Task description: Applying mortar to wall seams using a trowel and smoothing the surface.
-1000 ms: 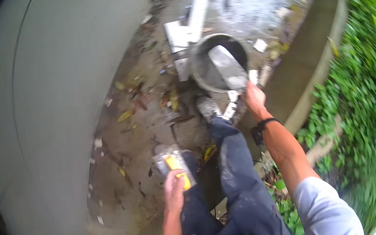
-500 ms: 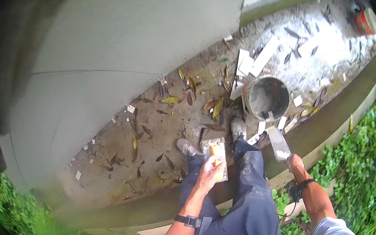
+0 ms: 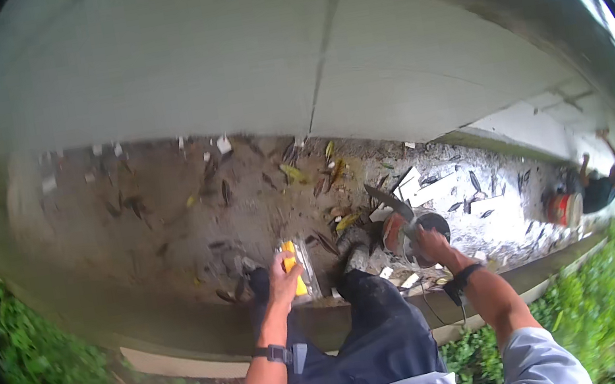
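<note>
My left hand is wrapped round the yellow handle of a plastering trowel. Its flat rectangular metal plate sits in front of my legs. Farther right, my right hand grips a hand trowel at the near side of a bucket. The trowel's long dark blade slants up and to the left, above the bucket's rim. My hand and forearm cover part of the bucket, and its contents cannot be made out well.
A grey plastered wall runs along the far side. Dry leaves and white tile pieces litter the muddy floor. A low kerb and green plants lie near me. At far right a person crouches by a red bucket.
My right hand has moved up and left to the bucket with the hand trowel, whose blade is tilted differently. The view has swung, showing more wall. My left hand keeps its plastering trowel.
</note>
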Available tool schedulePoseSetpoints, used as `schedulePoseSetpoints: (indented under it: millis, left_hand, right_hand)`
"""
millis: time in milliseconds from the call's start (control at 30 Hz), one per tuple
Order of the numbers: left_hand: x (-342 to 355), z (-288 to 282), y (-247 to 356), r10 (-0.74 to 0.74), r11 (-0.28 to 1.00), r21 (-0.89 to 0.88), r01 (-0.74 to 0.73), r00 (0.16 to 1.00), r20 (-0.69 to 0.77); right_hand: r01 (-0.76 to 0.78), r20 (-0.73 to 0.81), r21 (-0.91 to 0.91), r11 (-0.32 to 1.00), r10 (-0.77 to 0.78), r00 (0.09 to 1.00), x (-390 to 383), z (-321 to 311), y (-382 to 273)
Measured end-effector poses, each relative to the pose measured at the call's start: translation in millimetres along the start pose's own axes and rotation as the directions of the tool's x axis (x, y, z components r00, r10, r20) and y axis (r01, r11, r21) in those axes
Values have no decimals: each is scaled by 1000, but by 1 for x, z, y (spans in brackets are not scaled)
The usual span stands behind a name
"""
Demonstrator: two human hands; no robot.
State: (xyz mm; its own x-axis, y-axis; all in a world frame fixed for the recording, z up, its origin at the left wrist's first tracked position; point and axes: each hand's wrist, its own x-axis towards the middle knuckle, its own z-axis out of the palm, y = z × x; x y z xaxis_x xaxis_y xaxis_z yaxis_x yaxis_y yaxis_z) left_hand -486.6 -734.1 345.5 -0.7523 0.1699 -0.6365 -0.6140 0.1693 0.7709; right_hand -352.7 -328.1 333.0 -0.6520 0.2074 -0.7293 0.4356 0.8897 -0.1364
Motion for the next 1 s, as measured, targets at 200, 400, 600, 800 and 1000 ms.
schedulePoseSetpoints:
  millis: [200,400,600,800,1000]
  left_hand:
    - [58,-61,-70,-104,946,-309,94,994,-15]
    - [108,-86,-102,-131,934,-328,140,990,49]
    - [153,-84,-115,-216,886,-408,220,975,58]
    - [182,-82,-72,-32,909,-410,73,994,107]
    - [190,-82,-89,-68,920,-380,93,995,79]
  right_hand:
    - [133,37,-171,976,-129,991,75,-104,-152]
    - [14,60,-514,857,19,998,173,-141,-246]
    - [53,45,-593,803,-33,998,316,-128,-272]
    - [112,144,-727,677,-10,990,397,-103,-255]
    - [137,239,-618,774,18,971,383,-104,-269]
